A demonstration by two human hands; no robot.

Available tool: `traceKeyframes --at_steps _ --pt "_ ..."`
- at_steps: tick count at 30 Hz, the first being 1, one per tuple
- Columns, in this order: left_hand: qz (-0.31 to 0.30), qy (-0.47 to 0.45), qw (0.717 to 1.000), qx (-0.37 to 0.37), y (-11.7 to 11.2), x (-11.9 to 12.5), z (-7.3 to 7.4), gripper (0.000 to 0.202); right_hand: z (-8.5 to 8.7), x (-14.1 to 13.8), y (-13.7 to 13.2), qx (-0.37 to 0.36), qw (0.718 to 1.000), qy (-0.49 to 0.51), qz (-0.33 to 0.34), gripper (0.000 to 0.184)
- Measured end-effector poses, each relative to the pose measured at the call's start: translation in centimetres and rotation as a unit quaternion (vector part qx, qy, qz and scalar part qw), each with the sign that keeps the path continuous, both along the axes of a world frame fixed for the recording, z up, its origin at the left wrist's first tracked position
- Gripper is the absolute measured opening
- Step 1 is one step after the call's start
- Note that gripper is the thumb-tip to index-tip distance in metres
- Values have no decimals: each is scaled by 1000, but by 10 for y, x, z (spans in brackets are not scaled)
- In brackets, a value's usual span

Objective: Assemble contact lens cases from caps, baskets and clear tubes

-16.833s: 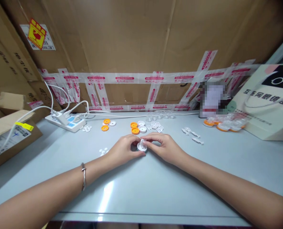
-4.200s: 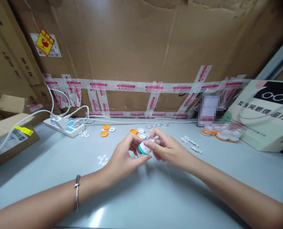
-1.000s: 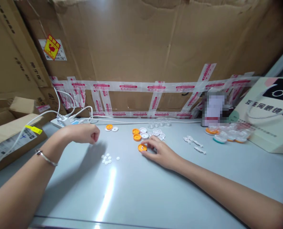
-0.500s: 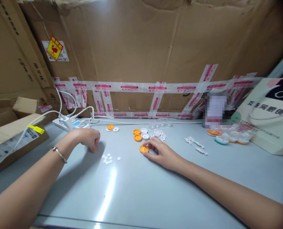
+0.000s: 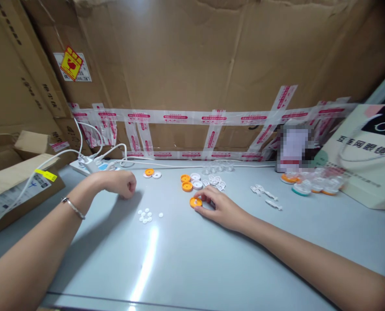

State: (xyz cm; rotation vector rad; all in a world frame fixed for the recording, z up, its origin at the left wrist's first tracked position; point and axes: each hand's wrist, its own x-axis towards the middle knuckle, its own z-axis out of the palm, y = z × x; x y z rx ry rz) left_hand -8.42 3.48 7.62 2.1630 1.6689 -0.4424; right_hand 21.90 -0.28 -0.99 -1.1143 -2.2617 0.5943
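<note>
My right hand rests on the table with thumb and fingers closed around the rim of an orange round plastic base. A small whitish piece stands at the middle of that base. Behind it sit orange rings and white rings, with patterned white plastic parts beside them. My left hand is curled into a loose fist a little above the table. Its fingertips are turned away, so whatever they may hold is hidden. Several small white discs lie to the front right of it.
A power strip with white cables is at the back left, beside an open cardboard box. Large cardboard walls the back. White levers, clear-domed pieces and a paper bag are to the right.
My left hand has lifted slightly and turned, its fingers curling further in. My right hand stays on the orange base. The view has shifted a little.
</note>
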Motion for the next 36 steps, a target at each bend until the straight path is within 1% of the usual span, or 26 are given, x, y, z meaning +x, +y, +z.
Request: traceKeyframes --at_steps 4,8,13,15,18,20,22,24,25,27,29,31,32,33,36 --pt "-5 -31 998 46 1 -3 7 16 -1 -1 0 -7 1000 1 -4 17" --pt "-20 -84 992 90 2 -5 10 11 -1 -2 1 -5 1000 6 -4 17" --pt "-22 -85 993 82 4 -12 8 8 -1 -3 2 1 1000 7 -2 16" --pt "-10 -89 993 82 6 -17 8 9 -1 -3 1 -1 1000 8 -1 16" --pt "21 -110 991 68 7 -23 10 18 -2 -2 1 -6 1000 6 -2 16" --pt "34 -136 987 73 6 -23 14 27 -2 -2 2 -9 1000 4 -3 17" --pt "45 -178 978 104 6 -21 18 36 -3 -2 3 -11 1000 6 -2 18" --pt "59 -226 961 148 4 -17 22 44 -3 -3 4 -12 1000 11 2 18" --pt "62 -245 952 170 4 -13 22 45 -3 -4 4 -11 1000 14 6 18" --pt "60 -279 935 209 2 -4 21 43 -2 -5 4 -12 1000 19 12 19" --pt "51 -319 918 230 0 12 14 34 -1 -7 5 -17 999 24 18 20" --pt "32 -370 895 247 -5 34 2 25 -1 -7 5 -22 999 26 22 20" --pt "14 -379 885 271 -9 47 -5 19 -1 -7 5 -23 999 27 23 21" --pt "-19 -370 882 292 -12 59 -13 14 -1 -7 5 -25 999 28 23 22" --pt "-107 -354 874 315 -24 93 -35 12 -3 -7 6 -24 999 35 28 24"
